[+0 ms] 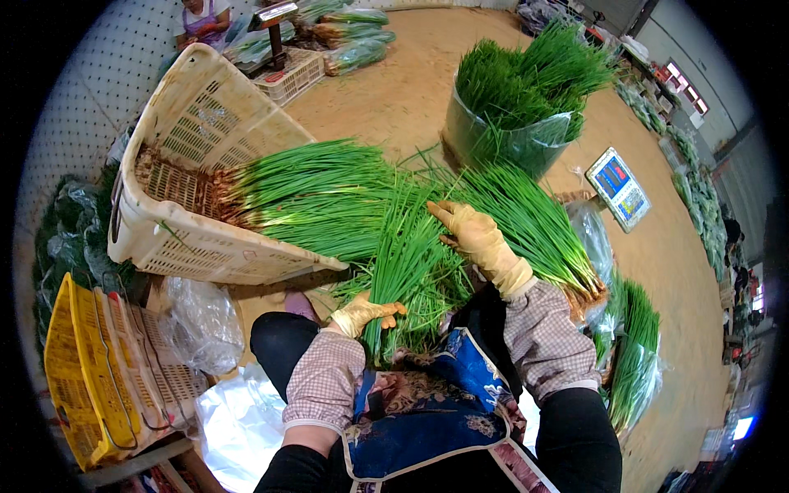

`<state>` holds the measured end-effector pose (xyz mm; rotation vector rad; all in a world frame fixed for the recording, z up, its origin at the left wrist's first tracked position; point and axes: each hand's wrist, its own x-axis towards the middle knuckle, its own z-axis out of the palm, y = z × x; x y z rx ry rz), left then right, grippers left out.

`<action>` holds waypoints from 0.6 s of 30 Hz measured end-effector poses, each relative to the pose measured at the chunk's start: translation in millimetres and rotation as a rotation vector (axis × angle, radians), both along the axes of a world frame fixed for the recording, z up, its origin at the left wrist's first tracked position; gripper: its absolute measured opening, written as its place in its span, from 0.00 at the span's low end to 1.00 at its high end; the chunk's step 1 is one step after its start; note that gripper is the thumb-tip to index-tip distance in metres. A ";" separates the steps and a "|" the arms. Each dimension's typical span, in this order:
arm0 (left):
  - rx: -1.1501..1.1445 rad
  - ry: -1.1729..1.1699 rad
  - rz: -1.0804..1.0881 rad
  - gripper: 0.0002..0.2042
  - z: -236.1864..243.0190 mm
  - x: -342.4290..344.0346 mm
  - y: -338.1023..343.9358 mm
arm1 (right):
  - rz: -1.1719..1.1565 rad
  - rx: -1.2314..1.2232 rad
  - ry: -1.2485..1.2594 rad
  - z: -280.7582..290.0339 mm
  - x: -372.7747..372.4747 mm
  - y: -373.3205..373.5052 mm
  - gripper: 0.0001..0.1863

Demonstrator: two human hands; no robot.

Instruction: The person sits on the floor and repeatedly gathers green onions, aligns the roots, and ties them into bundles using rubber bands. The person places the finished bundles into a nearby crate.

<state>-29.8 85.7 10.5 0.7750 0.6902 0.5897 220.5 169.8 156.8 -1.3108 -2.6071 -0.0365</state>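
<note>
My left hand [366,316], in a yellow glove, is closed round the lower end of a loose bunch of green chives [399,255] above my lap. My right hand [475,238], also gloved, grips the upper part of that bunch with bent fingers. Loose leaves lie beneath it. A big cream plastic crate [181,246] on its side at the left holds long chives [296,189] with brown roots. A further pile [534,230] with pale stems lies just right of my right hand, beside a digital scale [618,185].
A tall plastic-wrapped bundle of greens [514,99] stands ahead. A yellow crate [90,370] and clear bags [201,320] are at left. Bagged chives [637,345] lie at right. A person in a purple apron [201,20] works at the back by another scale and bundles [353,53].
</note>
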 end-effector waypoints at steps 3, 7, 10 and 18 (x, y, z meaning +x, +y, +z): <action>0.007 -0.010 -0.004 0.15 -0.3 -0.7 -0.4 | 0.009 -0.011 0.057 0.9 -0.2 -3.6 0.30; -0.001 -0.019 0.008 0.16 2.4 -2.2 -2.2 | -0.126 0.096 0.528 9.8 11.1 8.1 0.27; 0.019 -0.007 -0.006 0.16 -0.9 -0.5 -0.7 | -0.231 0.047 0.811 11.9 23.3 11.1 0.20; 0.012 -0.022 0.002 0.15 5.4 -2.4 -2.3 | -0.228 -0.272 0.176 23.0 9.2 -16.4 0.16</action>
